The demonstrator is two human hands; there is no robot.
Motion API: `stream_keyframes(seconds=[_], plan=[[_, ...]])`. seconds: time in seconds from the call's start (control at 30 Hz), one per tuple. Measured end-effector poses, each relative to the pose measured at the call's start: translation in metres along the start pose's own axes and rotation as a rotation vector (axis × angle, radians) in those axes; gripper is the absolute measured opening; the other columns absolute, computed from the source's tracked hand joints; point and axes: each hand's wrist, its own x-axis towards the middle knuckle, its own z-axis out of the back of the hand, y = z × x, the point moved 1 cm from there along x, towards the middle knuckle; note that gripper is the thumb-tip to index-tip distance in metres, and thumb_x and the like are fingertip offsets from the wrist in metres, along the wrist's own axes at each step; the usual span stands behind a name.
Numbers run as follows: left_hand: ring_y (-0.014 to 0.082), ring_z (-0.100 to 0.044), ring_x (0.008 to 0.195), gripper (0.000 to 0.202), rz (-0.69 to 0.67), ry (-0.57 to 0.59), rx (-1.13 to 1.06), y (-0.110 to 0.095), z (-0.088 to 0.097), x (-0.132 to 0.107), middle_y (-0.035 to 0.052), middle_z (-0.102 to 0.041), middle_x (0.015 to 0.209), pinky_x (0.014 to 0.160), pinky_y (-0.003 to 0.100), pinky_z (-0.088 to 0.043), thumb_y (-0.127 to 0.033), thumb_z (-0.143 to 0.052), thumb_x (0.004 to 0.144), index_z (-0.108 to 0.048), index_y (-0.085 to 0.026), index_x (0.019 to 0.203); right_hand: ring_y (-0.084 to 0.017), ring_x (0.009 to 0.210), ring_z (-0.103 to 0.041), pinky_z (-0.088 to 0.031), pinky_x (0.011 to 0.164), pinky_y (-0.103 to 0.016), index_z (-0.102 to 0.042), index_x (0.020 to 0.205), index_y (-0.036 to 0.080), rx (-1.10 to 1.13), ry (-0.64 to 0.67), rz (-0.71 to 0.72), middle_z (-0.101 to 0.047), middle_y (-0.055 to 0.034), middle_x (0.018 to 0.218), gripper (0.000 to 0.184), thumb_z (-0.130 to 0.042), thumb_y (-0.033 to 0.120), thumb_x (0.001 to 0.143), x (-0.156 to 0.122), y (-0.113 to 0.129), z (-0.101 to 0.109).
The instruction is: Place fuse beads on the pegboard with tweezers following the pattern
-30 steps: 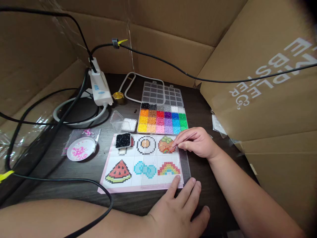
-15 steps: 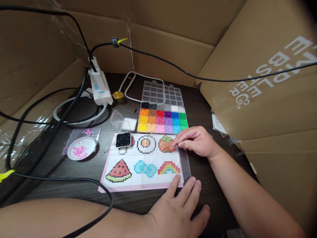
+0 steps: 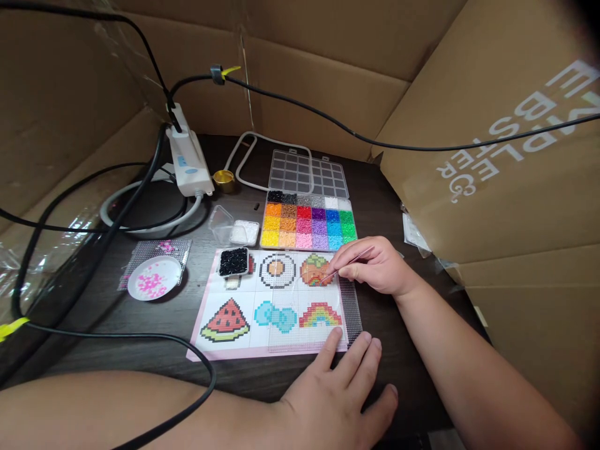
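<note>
My right hand (image 3: 375,265) pinches slim tweezers (image 3: 359,255), their tips down over the orange fruit picture (image 3: 317,270) at the sheet's upper right. Whether a bead sits in the tips is too small to tell. Palm down and fingers spread, my left hand (image 3: 340,381) rests at the near edge of a clear pegboard (image 3: 355,306). The board lies over the right part of a pattern sheet (image 3: 220,299) with a watermelon, bow, egg and rainbow. Behind the sheet stands an open bead box (image 3: 308,222) sorted by colour.
A tub of black beads (image 3: 234,262) sits on the sheet, a tub of white beads (image 3: 244,233) behind it. At left are a dish of pink beads (image 3: 154,278), another pegboard (image 3: 180,250), a power strip (image 3: 190,162) and looping black cables (image 3: 213,369). Cardboard walls (image 3: 319,75) surround the table.
Both hands and the tweezers stay almost in place. The view has shifted very slightly; nothing is visibly picked up or let go.
</note>
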Motion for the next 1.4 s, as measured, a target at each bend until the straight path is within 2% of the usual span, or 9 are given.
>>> stream_keyframes(seconds=[0.33, 0.57, 0.83, 1.2, 1.4], plan=[[0.0333, -0.044, 0.136, 0.043, -0.003, 0.058, -0.041, -0.0013, 0.0008, -0.0005, 0.0161, -0.050, 0.146, 0.105, 0.056, -0.024, -0.041, -0.032, 0.100, -0.057, -0.030, 0.134, -0.013, 0.074, -0.072, -0.058, 0.065, -0.020, -0.081, 0.086, 0.020, 0.017, 0.005, 0.006, -0.078, -0.0056, 0.083, 0.010, -0.074, 0.015, 0.080, 0.0007, 0.0008, -0.0001], [0.0341, -0.043, 0.137, 0.045, -0.013, 0.086, -0.061, -0.0004, 0.0028, 0.0004, 0.0173, -0.049, 0.147, 0.105, 0.056, -0.024, -0.043, -0.033, 0.099, -0.056, -0.029, 0.135, -0.014, 0.068, -0.071, -0.059, 0.061, -0.023, -0.080, 0.085, 0.018, 0.043, -0.002, -0.033, -0.078, -0.0075, 0.084, 0.007, -0.075, 0.021, 0.080, -0.0006, -0.0022, 0.0005], [0.0341, -0.041, 0.139, 0.045, -0.010, 0.081, -0.060, -0.0005, 0.0021, -0.0002, 0.0175, -0.047, 0.148, 0.106, 0.057, -0.024, -0.044, -0.035, 0.099, -0.055, -0.029, 0.135, -0.016, 0.070, -0.072, -0.060, 0.062, -0.025, -0.080, 0.084, 0.018, 0.068, -0.011, -0.030, -0.078, -0.0081, 0.084, 0.008, -0.076, 0.023, 0.080, -0.0012, -0.0040, 0.0002], [0.0347, -0.038, 0.141, 0.049, -0.016, 0.138, -0.081, -0.0002, 0.0049, 0.0002, 0.0188, -0.043, 0.151, 0.107, 0.058, -0.025, -0.049, -0.037, 0.097, -0.053, -0.028, 0.138, -0.019, 0.087, -0.074, -0.060, 0.079, -0.031, -0.080, 0.089, 0.021, 0.046, 0.046, 0.034, -0.078, -0.0065, 0.090, 0.010, -0.075, 0.020, 0.080, -0.0003, -0.0042, 0.0001], [0.0358, -0.037, 0.142, 0.051, -0.018, 0.153, -0.086, -0.0005, 0.0045, 0.0002, 0.0196, -0.041, 0.152, 0.108, 0.058, -0.024, -0.052, -0.042, 0.095, -0.052, -0.027, 0.139, -0.019, 0.087, -0.074, -0.061, 0.081, -0.032, -0.080, 0.090, 0.022, 0.020, 0.080, 0.085, -0.078, -0.0067, 0.091, 0.012, -0.077, 0.020, 0.079, 0.0001, -0.0033, 0.0005]])
